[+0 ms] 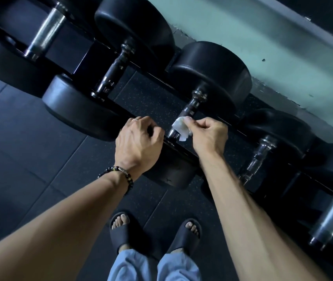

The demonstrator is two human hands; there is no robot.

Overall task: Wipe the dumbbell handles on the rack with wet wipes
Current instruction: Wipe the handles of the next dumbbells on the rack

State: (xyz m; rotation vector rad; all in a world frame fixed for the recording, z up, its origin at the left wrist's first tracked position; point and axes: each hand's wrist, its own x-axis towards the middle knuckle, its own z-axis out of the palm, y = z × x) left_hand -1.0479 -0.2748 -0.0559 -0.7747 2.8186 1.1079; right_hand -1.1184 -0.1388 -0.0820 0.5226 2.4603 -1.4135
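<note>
- Your right hand (208,134) pinches the wet wipe (181,128) between thumb and fingertips, pressed against the lower end of the dumbbell handle (188,110) at the centre of the view; the grip is tight but small, so the wipe could slip free or bunch into a wad that cleans only a strip of the knurling
- Your left hand (137,142) sits at about 9 o'clock from the wipe, fingers curled over the rack's front rail (184,152) and the near head (171,171) of that dumbbell; whether they truly clamp anything I cannot tell; if they only rest there, a firm rub could roll the dumbbell in its cradle
- The wipe covers just the near end; the chrome collar and upper knurling toward 1 o'clock look untouched, so stopping here would likely leave that part dirty
- The next handle (257,159) lies toward 4 o'clock and another handle (115,72) toward 10 o'clock; a crumpled, drying wipe may only smear grime onto them
- Your feet (153,230) in open sandals stand at 6 o'clock, beneath the rack; a dislodged dumbbell would fall toward bare toes; keep pressure along the handle, not outward
</note>
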